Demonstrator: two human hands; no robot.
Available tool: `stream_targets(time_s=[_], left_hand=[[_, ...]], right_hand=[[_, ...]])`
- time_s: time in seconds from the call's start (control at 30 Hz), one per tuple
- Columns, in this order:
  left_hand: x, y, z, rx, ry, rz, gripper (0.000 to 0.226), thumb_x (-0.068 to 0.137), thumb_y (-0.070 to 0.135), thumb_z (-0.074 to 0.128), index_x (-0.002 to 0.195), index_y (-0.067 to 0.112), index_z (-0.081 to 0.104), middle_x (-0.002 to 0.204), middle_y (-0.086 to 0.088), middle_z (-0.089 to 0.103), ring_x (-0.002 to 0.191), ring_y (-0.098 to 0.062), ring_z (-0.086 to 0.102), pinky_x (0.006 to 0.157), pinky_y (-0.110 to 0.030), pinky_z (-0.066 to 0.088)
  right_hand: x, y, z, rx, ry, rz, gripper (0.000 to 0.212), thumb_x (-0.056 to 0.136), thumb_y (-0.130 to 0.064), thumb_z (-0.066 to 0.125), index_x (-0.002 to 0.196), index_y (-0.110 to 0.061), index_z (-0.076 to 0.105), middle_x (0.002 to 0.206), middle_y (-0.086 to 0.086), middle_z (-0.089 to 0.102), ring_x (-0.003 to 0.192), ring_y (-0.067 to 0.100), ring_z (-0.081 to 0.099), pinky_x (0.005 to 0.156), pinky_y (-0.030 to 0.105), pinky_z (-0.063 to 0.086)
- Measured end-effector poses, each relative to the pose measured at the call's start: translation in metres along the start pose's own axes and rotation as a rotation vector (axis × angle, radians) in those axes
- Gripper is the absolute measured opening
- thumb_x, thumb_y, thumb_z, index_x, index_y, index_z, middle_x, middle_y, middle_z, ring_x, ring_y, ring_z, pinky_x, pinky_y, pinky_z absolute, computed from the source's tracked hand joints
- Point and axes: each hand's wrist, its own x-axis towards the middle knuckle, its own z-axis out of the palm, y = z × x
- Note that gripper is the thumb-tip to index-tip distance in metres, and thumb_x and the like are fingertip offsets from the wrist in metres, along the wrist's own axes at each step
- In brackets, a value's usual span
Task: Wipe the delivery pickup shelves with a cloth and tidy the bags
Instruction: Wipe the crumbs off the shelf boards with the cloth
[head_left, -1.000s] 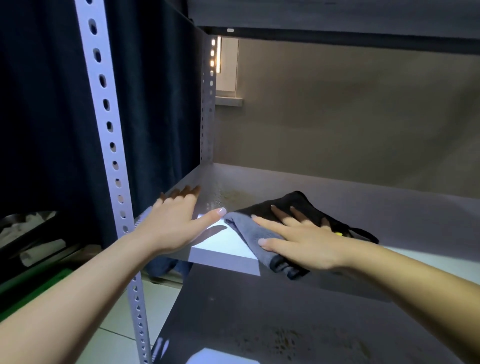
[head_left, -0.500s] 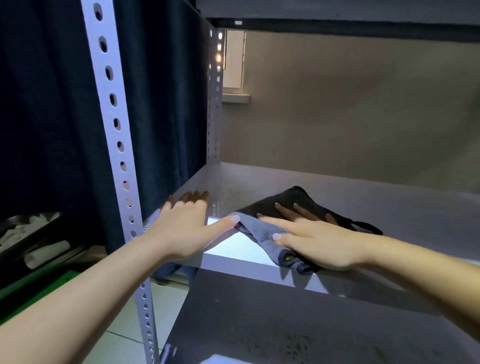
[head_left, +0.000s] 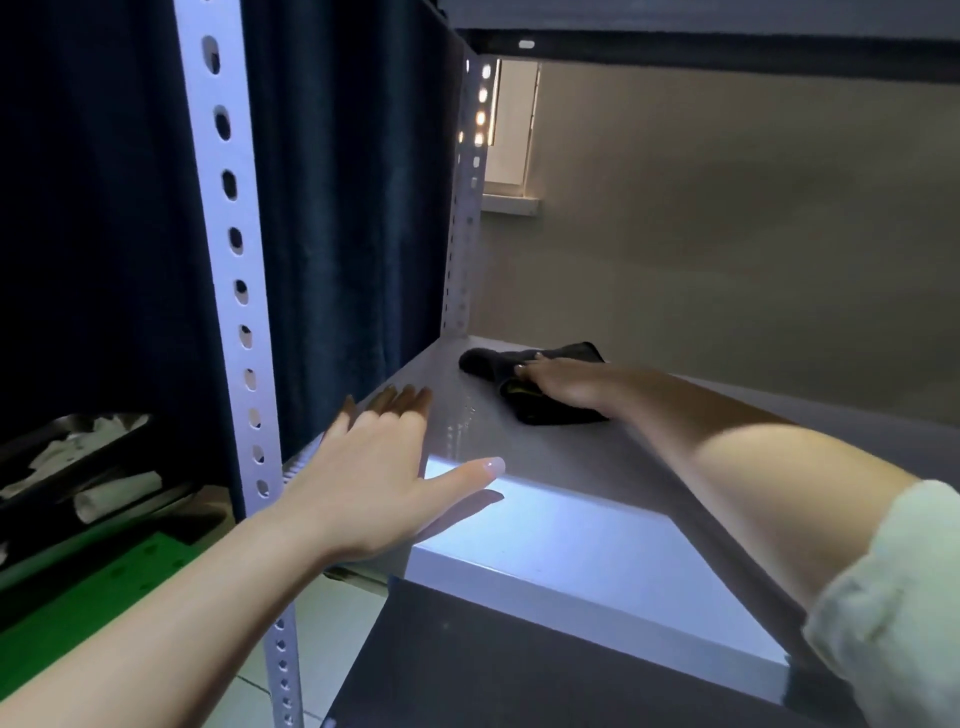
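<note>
Dark cloth (head_left: 540, 387), crumpled, near the back left corner of the grey metal shelf (head_left: 561, 457). Pressed flat under the right hand (head_left: 566, 387), fingers straight and close together on top. Left hand (head_left: 379, 483) palm-down at the shelf's front left edge, fingers extended, thumb splayed wide. Perforated upright post (head_left: 234, 291) just beside that hand; dark blue curtain (head_left: 343, 208) behind. Pale rolled sleeve (head_left: 904, 592) at lower right.

Grey metal shelf (head_left: 561, 467), bright glare on front edge. Dark cloth (head_left: 540, 379) bunched near back-left corner, right hand (head_left: 566, 387) flat on it. Left hand (head_left: 384, 467) flat on front-left edge, beside perforated upright (head_left: 234, 270).
</note>
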Motion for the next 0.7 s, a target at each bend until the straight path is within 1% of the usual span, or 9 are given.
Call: stream_targets(time_s=[0.1,0.17,0.27,0.4,0.47,0.53,0.6,0.67,0.7], left_hand=[[0.001,-0.001,0.002,-0.054,0.026,-0.045,0.109,0.07,0.09,0.015,0.15,0.016,0.014,0.154,0.002,0.026,0.139,-0.016,0.025,0.117,-0.046,0.016],[0.002,-0.001,0.001,-0.077,0.044,-0.078,0.107,0.072,0.088,0.018,0.15,0.016,0.014,0.155,0.0,0.025,0.14,-0.019,0.025,0.115,-0.047,0.021],[0.0,0.001,-0.001,-0.127,0.053,-0.111,0.1,0.078,0.082,0.021,0.151,0.014,0.011,0.157,-0.002,0.021,0.142,-0.02,0.023,0.115,-0.047,0.022],[-0.001,0.004,-0.006,-0.163,0.065,-0.138,0.095,0.081,0.077,0.019,0.149,0.012,0.018,0.149,-0.009,0.035,0.135,-0.024,0.033,0.112,-0.048,0.026],[-0.002,0.007,-0.009,-0.173,0.071,-0.14,0.088,0.082,0.076,0.021,0.138,0.009,0.035,0.131,-0.011,0.053,0.122,-0.027,0.047,0.107,-0.049,0.033],[-0.002,0.009,-0.011,-0.203,0.067,-0.148,0.075,0.08,0.076,0.021,0.105,0.011,0.05,0.103,-0.008,0.063,0.099,-0.028,0.057,0.092,-0.046,0.044],[-0.001,0.008,-0.011,-0.187,0.008,-0.158,0.085,0.076,0.081,0.015,0.109,0.013,0.054,0.098,-0.003,0.062,0.094,-0.023,0.057,0.084,-0.042,0.046],[-0.001,0.005,-0.008,-0.132,-0.036,-0.148,0.091,0.074,0.084,0.008,0.119,0.018,0.053,0.109,-0.001,0.061,0.101,-0.022,0.055,0.09,-0.042,0.044],[-0.003,0.005,-0.008,-0.117,-0.04,-0.128,0.088,0.073,0.085,0.007,0.111,0.02,0.054,0.106,-0.001,0.062,0.101,-0.022,0.055,0.09,-0.041,0.043]], right_hand=[[0.01,-0.018,0.005,-0.054,-0.015,-0.118,0.066,0.097,-0.055,0.027,0.152,-0.019,0.021,0.159,0.003,0.018,0.146,0.023,0.016,0.113,0.032,0.012],[0.008,-0.034,0.007,-0.151,-0.029,-0.159,0.062,0.1,-0.051,0.021,0.153,-0.021,0.014,0.161,0.003,0.006,0.148,0.029,0.003,0.116,0.04,0.002],[-0.014,-0.042,0.006,-0.274,-0.128,-0.371,0.046,0.104,-0.032,0.022,0.149,-0.026,0.027,0.161,-0.007,0.002,0.147,0.029,-0.006,0.116,0.053,-0.005],[-0.058,-0.034,0.01,-0.263,-0.172,-0.423,0.046,0.095,-0.061,0.018,0.141,-0.062,0.01,0.158,-0.019,-0.009,0.146,0.022,-0.015,0.107,0.066,-0.011],[-0.08,-0.028,0.014,-0.285,-0.193,-0.469,0.048,0.088,-0.071,0.018,0.132,-0.072,0.0,0.158,-0.02,-0.011,0.146,0.02,-0.017,0.104,0.071,-0.009],[-0.106,-0.017,0.016,-0.279,-0.187,-0.53,0.048,0.087,-0.071,0.022,0.125,-0.078,-0.008,0.157,-0.024,-0.011,0.146,0.015,-0.017,0.108,0.067,-0.008],[-0.138,-0.004,0.012,-0.216,-0.214,-0.572,0.047,0.09,-0.068,0.027,0.12,-0.08,-0.006,0.155,-0.03,-0.009,0.145,0.008,-0.018,0.113,0.059,-0.009],[-0.168,0.014,0.007,-0.179,-0.246,-0.596,0.049,0.091,-0.065,0.031,0.127,-0.077,0.0,0.153,-0.031,-0.007,0.144,0.004,-0.018,0.116,0.053,-0.007],[-0.18,0.026,0.004,-0.198,-0.247,-0.587,0.05,0.092,-0.065,0.031,0.129,-0.076,0.0,0.155,-0.028,-0.008,0.144,0.005,-0.018,0.117,0.051,-0.005]])
